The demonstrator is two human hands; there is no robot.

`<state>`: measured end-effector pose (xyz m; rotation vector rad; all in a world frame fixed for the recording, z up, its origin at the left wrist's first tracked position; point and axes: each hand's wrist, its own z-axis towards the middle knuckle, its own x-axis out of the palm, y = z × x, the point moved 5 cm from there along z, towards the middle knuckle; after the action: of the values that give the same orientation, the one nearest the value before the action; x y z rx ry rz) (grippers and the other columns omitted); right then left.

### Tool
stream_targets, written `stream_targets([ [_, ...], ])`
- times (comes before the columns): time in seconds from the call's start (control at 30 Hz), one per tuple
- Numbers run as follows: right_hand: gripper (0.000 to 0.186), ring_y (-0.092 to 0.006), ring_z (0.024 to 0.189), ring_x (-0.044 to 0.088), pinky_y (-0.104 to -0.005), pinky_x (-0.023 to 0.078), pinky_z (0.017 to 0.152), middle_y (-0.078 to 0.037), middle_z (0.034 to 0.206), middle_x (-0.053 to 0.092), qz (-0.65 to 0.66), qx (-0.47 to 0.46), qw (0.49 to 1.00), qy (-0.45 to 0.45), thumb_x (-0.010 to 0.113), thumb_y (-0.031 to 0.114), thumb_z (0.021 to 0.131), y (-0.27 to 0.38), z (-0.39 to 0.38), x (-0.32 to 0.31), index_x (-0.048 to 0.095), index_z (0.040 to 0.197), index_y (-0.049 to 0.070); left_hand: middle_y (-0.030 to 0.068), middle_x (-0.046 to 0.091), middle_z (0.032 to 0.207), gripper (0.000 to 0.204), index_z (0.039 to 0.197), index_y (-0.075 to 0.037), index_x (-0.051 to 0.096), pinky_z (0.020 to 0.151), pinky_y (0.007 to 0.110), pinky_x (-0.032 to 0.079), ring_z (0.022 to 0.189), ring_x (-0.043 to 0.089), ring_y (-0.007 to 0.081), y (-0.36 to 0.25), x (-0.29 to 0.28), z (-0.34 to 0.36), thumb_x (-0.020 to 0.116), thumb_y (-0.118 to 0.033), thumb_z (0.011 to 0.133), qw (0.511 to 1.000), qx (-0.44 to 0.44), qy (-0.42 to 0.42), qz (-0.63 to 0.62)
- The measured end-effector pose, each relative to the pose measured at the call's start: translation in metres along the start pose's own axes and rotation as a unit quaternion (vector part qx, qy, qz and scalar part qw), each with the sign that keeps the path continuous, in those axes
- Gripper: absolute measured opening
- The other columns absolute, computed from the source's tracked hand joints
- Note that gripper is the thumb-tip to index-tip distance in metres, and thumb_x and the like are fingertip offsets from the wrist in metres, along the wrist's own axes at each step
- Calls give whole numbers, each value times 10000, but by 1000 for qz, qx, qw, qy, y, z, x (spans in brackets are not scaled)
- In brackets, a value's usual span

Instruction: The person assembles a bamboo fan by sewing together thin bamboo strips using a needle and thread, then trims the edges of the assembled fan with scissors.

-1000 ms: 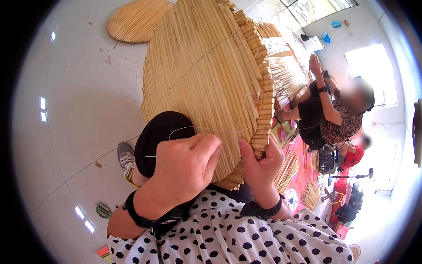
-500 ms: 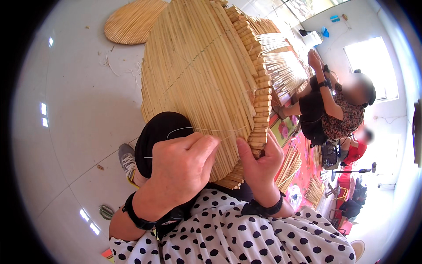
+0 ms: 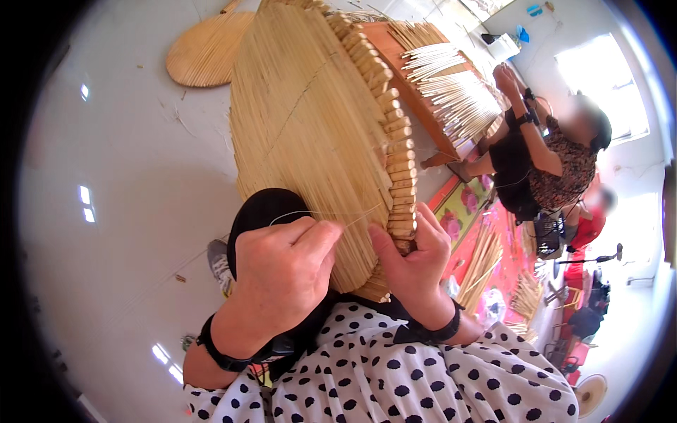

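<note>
Glossy pale floor (image 3: 155, 169) of a bright, white-walled room, stretching off to the left of the grip. Directly in front of both hands, large and flat, a stick mat (image 3: 303, 113) with a row of short, thick stick ends along its right edge. Clenched before the mat's lower part, fingertips partly blurred and pinched on a thin pale thread (image 3: 324, 212): the left hand (image 3: 285, 271). Grasping the mat's lower right edge, thumb on the near face and fingers round the rim: the right hand (image 3: 416, 264). Below both wrists, white cloth with black dots (image 3: 423, 374). Far beyond the left fist, flat on the floor, a rounded mat (image 3: 208, 53). Past the right hand, an orange-brown table (image 3: 384, 46) with spread pale sticks (image 3: 451, 92), a flowered cloth (image 3: 451, 222) and, farther right, a seated co-worker (image 3: 560, 169) in patterned shirt and dark cap, hands raised.
</note>
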<state>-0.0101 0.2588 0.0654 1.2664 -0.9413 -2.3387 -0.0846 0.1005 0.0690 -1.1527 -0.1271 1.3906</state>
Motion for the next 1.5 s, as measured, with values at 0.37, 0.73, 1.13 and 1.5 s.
stream_targets([
  [0.37,442,-273,724,653,-316,537,610,-134,988,622,156,-70,983,60,766,35,692,27,-8,17,630,1107,-30,57,538,563,205,893,-30,683,420,289,354,446,494,179,-10,-30,-18,710,69,716,993,-67,45,80],
  [0.73,683,-397,994,553,-406,521,795,-233,1112,504,349,-163,905,181,721,63,658,2,-7,23,472,1262,-137,66,524,547,135,831,-32,660,437,297,386,451,516,195,-14,-39,-24,721,30,728,978,-91,82,170],
  [1.13,778,-340,988,585,-395,511,836,-232,1151,524,336,-197,900,197,820,237,661,-6,6,22,505,1268,-134,48,515,557,206,900,-57,704,419,296,348,437,486,191,-23,-38,-1,728,20,711,973,-79,121,178],
  [1.5,748,-333,970,604,-371,514,803,-259,1142,560,238,-206,937,153,834,202,672,-1,-11,20,513,1280,-94,46,546,572,178,889,-46,690,409,291,372,447,520,192,-11,-34,-16,718,18,726,997,-29,30,69],
])
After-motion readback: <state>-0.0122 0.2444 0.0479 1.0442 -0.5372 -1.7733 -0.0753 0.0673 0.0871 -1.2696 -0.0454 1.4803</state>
